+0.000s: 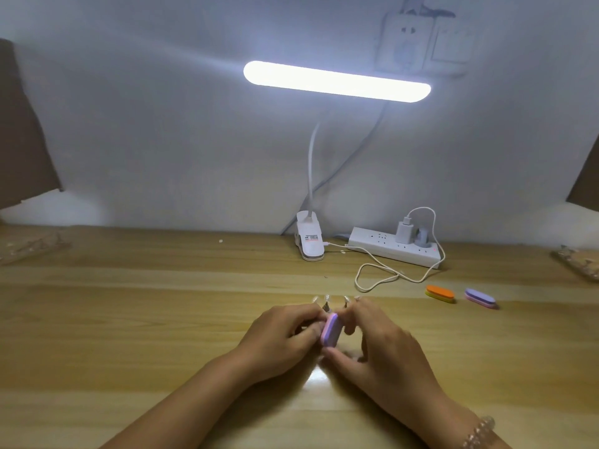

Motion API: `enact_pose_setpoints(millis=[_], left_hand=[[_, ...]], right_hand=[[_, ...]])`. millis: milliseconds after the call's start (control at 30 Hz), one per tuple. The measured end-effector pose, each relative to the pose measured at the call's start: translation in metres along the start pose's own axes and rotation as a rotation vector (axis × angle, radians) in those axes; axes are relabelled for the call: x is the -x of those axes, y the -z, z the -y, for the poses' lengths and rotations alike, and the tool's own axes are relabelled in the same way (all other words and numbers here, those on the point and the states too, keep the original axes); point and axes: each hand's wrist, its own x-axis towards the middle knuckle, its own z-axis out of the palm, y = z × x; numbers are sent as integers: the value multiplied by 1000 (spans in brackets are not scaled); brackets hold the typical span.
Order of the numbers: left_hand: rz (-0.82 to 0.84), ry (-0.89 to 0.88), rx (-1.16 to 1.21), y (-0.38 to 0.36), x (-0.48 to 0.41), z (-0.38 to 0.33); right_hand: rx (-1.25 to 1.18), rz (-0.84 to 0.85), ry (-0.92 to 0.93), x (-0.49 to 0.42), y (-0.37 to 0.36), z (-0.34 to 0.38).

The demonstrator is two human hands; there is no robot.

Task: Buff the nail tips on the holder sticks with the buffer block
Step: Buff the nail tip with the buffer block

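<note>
Buffing is judged under way at lower centre: the holder sticks [326, 305] are gripped in the curled left hand [285, 335], the buffer block [330, 330] is pinched just beside them by the right hand [379, 345], and light, even strokes are called for next.

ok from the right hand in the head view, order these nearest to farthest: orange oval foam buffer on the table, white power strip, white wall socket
1. Orange oval foam buffer, lying on the wooden table off to the right of the right hand.
2. White power strip, at the table's back edge against the wall.
3. White wall socket, high on the wall above the lit lamp bar.
</note>
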Motion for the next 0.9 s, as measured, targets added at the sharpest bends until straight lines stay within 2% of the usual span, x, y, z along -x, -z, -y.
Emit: enact_pose_setpoints(millis=[67, 167, 300, 467, 567, 633, 733, 900], left_hand=[[0, -1, 12, 1, 0, -1], [9, 2, 41, 2, 0, -3], [-3, 9, 36, 1, 1, -2], [25, 7, 28, 2, 0, -5], [28, 16, 29, 2, 0, -4], [21, 16, 30, 2, 0, -5], [32, 10, 33, 2, 0, -5], [25, -5, -19, 1, -1, 0]], right_hand=[[-5, 9, -8, 0, 1, 2], [-58, -68, -122, -5, 3, -6], [32, -5, -32, -1, 1, 2], [-28, -51, -132, -5, 3, -3], [36, -14, -51, -1, 1, 1], [8, 13, -67, -2, 2, 1], [-55, -49, -137, -5, 3, -5], [-43, 32, -48, -3, 2, -2]])
